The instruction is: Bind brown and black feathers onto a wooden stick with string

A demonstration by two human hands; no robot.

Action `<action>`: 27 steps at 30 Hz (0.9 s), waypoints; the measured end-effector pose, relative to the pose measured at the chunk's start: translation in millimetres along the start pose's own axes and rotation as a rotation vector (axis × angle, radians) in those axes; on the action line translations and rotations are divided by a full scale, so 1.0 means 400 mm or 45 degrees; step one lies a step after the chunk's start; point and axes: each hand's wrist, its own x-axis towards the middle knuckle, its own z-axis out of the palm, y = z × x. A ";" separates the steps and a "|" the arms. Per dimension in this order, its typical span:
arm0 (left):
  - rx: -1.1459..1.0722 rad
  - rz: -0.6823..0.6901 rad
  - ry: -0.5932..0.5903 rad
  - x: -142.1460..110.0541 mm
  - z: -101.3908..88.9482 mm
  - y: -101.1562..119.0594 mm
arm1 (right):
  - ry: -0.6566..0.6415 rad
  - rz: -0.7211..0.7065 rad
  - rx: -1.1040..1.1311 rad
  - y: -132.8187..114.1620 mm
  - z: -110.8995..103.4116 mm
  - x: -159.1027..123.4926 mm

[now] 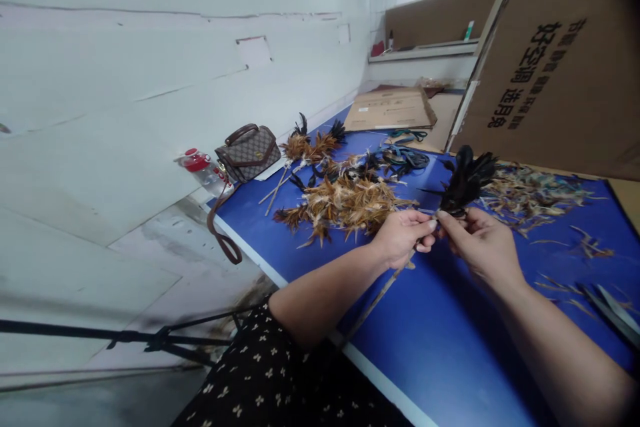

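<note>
A thin stick (376,298) slants from near the table's front edge up into my hands. Black feathers (465,177) fan out from its upper end. My left hand (404,237) is closed around the stick just below the feathers. Close beside it, my right hand (483,243) pinches the base of the black feathers, fingertips almost touching the left thumb. The exact binding point is hidden by my fingers. Just beyond my left hand lies a heap of golden-brown feathers (350,203).
Loose mottled feathers (537,193) spread at the right, with scissors (613,310) near the right edge. Feathered sticks (313,145), a handbag (249,153) and a red-capped bottle (203,167) stand along the wall. A large cardboard box (555,60) rises behind the blue table (430,353).
</note>
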 end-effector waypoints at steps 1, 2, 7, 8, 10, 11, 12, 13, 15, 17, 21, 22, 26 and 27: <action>-0.022 -0.002 0.001 0.001 -0.002 0.007 | 0.000 -0.017 0.008 -0.004 -0.001 -0.001; -0.036 0.003 0.006 0.002 -0.006 0.016 | 0.013 -0.031 0.013 -0.007 -0.003 0.000; -0.031 0.055 0.116 0.015 -0.041 0.085 | 0.017 -0.027 -0.161 0.027 -0.017 0.010; -0.033 0.056 0.140 0.018 -0.048 0.098 | -0.065 -0.023 -0.230 0.044 -0.015 0.010; -0.043 0.068 0.182 0.021 -0.060 0.118 | -0.263 -0.007 -0.368 0.078 -0.003 0.006; -0.040 0.065 0.190 0.022 -0.064 0.124 | -0.363 0.008 -0.436 0.092 0.007 0.000; -0.033 0.055 0.190 0.022 -0.066 0.126 | -0.451 0.029 -0.514 0.105 0.020 -0.007; -0.022 0.038 0.183 0.022 -0.067 0.126 | -0.517 0.045 -0.605 0.114 0.033 -0.015; -0.001 0.005 0.167 0.021 -0.065 0.120 | -0.582 0.026 -0.803 0.123 0.057 -0.030; 0.015 -0.005 0.161 0.020 -0.061 0.112 | -0.589 -0.053 -0.962 0.126 0.072 -0.040; 0.046 0.006 0.152 0.017 -0.053 0.106 | -0.495 -0.114 -0.925 0.129 0.064 -0.029; 0.049 0.012 0.152 0.016 -0.051 0.106 | -0.422 -0.090 -0.845 0.128 0.055 -0.021; 0.057 0.025 0.155 0.013 -0.047 0.109 | -0.014 -0.024 -0.353 0.099 0.013 0.006; 0.062 0.020 0.151 0.012 -0.046 0.108 | 0.048 -0.024 -0.264 0.086 0.004 0.010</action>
